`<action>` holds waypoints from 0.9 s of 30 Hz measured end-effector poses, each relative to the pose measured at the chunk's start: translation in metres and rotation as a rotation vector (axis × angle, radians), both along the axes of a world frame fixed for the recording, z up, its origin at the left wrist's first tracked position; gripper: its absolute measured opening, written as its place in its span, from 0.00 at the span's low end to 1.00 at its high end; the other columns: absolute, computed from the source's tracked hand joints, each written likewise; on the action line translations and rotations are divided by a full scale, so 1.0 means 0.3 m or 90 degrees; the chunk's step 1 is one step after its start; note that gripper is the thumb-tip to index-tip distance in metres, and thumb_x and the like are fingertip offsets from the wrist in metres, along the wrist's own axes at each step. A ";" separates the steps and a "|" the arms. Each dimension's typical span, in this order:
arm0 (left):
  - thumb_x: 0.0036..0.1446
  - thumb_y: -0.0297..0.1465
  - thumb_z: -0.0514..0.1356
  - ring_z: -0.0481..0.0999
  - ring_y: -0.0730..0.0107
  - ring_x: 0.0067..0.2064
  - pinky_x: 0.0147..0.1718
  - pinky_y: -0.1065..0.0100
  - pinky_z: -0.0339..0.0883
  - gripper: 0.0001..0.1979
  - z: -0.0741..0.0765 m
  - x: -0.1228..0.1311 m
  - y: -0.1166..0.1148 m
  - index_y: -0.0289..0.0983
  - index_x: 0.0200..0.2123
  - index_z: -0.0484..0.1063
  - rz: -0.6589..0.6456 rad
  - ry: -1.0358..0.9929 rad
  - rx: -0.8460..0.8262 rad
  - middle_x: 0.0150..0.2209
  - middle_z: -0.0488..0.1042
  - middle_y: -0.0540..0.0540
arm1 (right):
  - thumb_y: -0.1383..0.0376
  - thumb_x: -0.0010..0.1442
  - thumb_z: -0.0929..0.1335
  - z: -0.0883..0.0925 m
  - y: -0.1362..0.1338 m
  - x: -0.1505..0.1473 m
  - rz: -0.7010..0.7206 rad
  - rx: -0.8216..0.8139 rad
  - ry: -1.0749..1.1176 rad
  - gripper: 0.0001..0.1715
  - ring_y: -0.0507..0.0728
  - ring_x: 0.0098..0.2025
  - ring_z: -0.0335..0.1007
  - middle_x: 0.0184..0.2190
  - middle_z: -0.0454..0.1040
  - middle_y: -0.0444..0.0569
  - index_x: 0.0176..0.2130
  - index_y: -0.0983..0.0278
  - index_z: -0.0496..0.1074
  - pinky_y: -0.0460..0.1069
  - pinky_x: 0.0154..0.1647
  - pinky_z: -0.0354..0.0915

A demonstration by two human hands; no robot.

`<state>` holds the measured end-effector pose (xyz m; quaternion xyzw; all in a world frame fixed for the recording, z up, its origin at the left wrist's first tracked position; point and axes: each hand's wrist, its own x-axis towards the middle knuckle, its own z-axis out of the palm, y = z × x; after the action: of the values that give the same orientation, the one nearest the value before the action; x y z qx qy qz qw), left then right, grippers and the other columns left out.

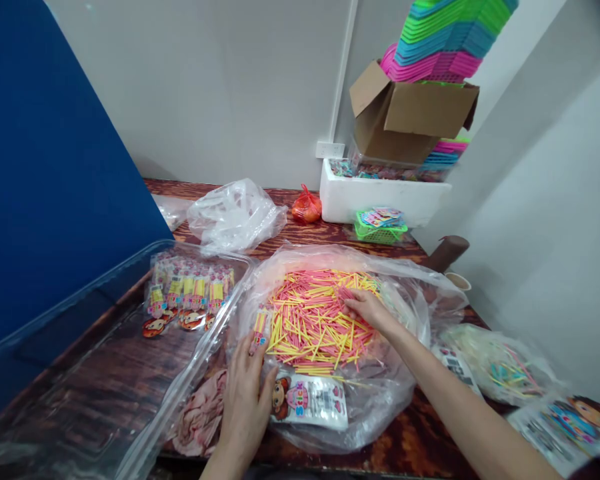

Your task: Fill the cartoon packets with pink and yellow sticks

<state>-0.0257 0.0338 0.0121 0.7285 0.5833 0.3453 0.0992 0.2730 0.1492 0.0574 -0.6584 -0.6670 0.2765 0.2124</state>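
My left hand (245, 387) is at the near left edge of a clear plastic bag (395, 393), its fingertips on a small printed packet (261, 325) with yellow and pink sticks inside. My right hand (367, 310) reaches into the open bag and pinches a few pink sticks (346, 293) over the pile. Loose pink and yellow sticks (310, 320) fill the middle of the bag. A flat silver pouch (317, 402) printed "Stick" with a cartoon figure lies in front of the pile, just right of my left thumb.
At left, a clear plastic tray (125, 373) holds several filled packets (190, 287). A pink cloth (200, 417) lies beside it. Behind are a crumpled bag (237, 213), a red bag (307, 207), a green basket (380, 230) and a white foam box (385, 200). Another bag of sticks (505, 367) is at right.
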 end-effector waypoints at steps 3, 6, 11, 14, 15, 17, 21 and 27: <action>0.63 0.32 0.53 0.55 0.50 0.66 0.60 0.43 0.57 0.20 -0.009 0.003 -0.001 0.39 0.57 0.66 -0.003 0.009 -0.001 0.65 0.57 0.37 | 0.66 0.58 0.61 0.010 -0.006 0.008 -0.014 0.027 -0.052 0.12 0.52 0.24 0.67 0.21 0.74 0.45 0.24 0.63 0.67 0.45 0.26 0.56; 0.63 0.32 0.53 0.55 0.49 0.66 0.59 0.43 0.57 0.20 -0.014 0.004 -0.003 0.39 0.57 0.65 -0.005 0.013 -0.012 0.65 0.56 0.37 | 0.65 0.60 0.62 0.023 -0.019 0.019 -0.026 0.069 -0.116 0.11 0.55 0.30 0.69 0.25 0.75 0.47 0.27 0.62 0.69 0.46 0.30 0.53; 0.64 0.32 0.52 0.53 0.51 0.67 0.60 0.44 0.55 0.25 0.016 0.014 -0.011 0.42 0.63 0.57 -0.005 -0.009 -0.033 0.66 0.53 0.37 | 0.64 0.64 0.59 0.041 -0.073 0.042 -0.050 0.113 -0.174 0.14 0.59 0.34 0.70 0.29 0.75 0.52 0.31 0.62 0.70 0.48 0.33 0.53; 0.64 0.31 0.52 0.53 0.53 0.67 0.61 0.44 0.54 0.26 0.052 0.046 -0.024 0.44 0.64 0.55 -0.027 -0.032 -0.026 0.67 0.53 0.39 | 0.62 0.65 0.58 0.028 -0.161 0.008 -0.077 0.172 -0.066 0.15 0.59 0.37 0.69 0.34 0.75 0.52 0.36 0.62 0.70 0.49 0.38 0.57; 0.64 0.31 0.52 0.52 0.53 0.67 0.62 0.45 0.53 0.26 0.065 0.063 -0.031 0.44 0.64 0.55 -0.043 -0.037 -0.025 0.67 0.53 0.40 | 0.61 0.66 0.58 0.015 -0.204 -0.022 -0.092 0.186 0.025 0.15 0.59 0.37 0.69 0.34 0.75 0.51 0.38 0.62 0.70 0.50 0.38 0.59; 0.64 0.31 0.52 0.50 0.53 0.68 0.62 0.46 0.52 0.28 0.094 0.104 -0.049 0.45 0.66 0.51 -0.084 -0.041 -0.027 0.68 0.50 0.41 | 0.56 0.65 0.60 -0.030 -0.306 -0.109 -0.116 0.107 0.242 0.15 0.58 0.31 0.68 0.30 0.74 0.48 0.38 0.61 0.70 0.50 0.34 0.61; 0.64 0.33 0.52 0.44 0.53 0.70 0.65 0.46 0.45 0.37 0.131 0.188 -0.090 0.42 0.70 0.33 -0.256 -0.006 -0.033 0.70 0.44 0.39 | 0.49 0.62 0.64 -0.154 -0.493 -0.301 -0.091 0.009 0.544 0.18 0.60 0.40 0.70 0.36 0.75 0.48 0.41 0.59 0.72 0.52 0.43 0.65; 0.66 0.31 0.50 0.51 0.58 0.68 0.64 0.51 0.50 0.31 0.077 0.197 -0.125 0.40 0.68 0.43 -0.392 -0.023 -0.106 0.68 0.51 0.39 | 0.50 0.62 0.65 -0.221 -0.562 -0.344 -0.060 0.034 0.562 0.20 0.61 0.46 0.69 0.44 0.75 0.50 0.48 0.58 0.72 0.53 0.51 0.63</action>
<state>0.0334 -0.0037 0.0354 0.8539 0.3598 0.2634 0.2686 0.1699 -0.0193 -0.0090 -0.5014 -0.4885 0.5037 0.5061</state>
